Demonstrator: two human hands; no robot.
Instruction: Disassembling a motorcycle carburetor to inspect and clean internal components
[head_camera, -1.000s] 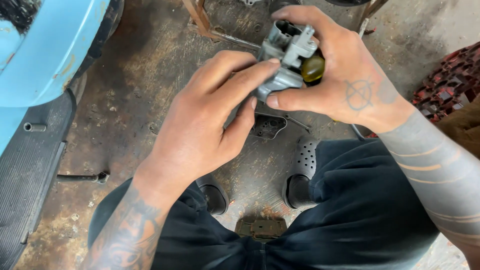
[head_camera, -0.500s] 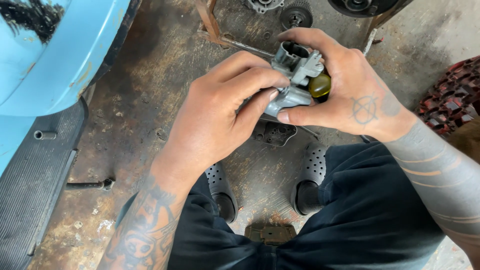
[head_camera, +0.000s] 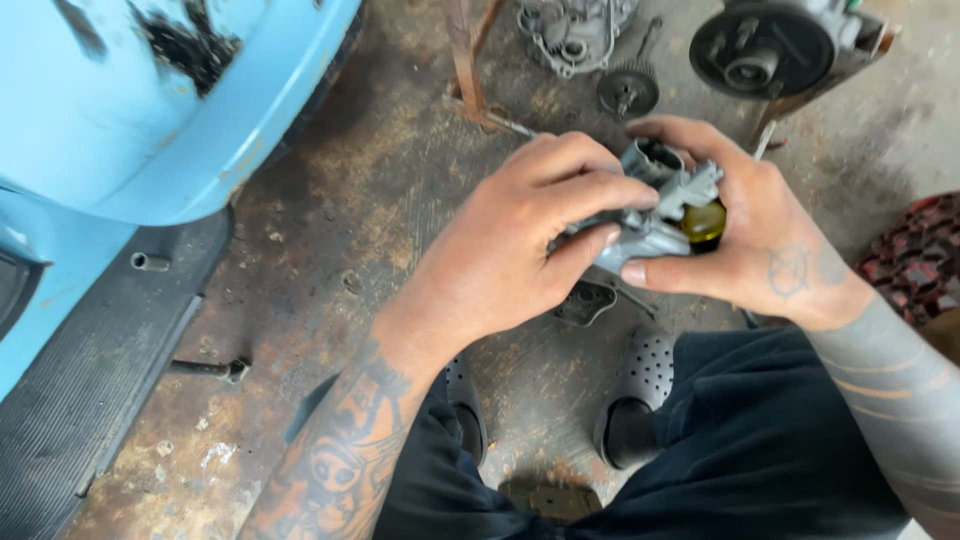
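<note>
Stained, rusty concrete floor fills the view, seen from above by a person crouching in dark trousers and grey perforated clogs. Along the upper left runs a large light-blue vehicle body with chipped paint, and below it a black ribbed running board. At the top edge lie a grey engine casting, a black round pulley part and a small gear. A bolt lies on the floor near the running board.

Both hands meet just above the clogs, around a small grey metal carburettor with a yellowish-green cap on its side. Left hand curls over it from the left, thumb and fingers pressed onto its body. Right hand cups it from the right, thumb pinching beneath and fingers wrapped over the top.
</note>
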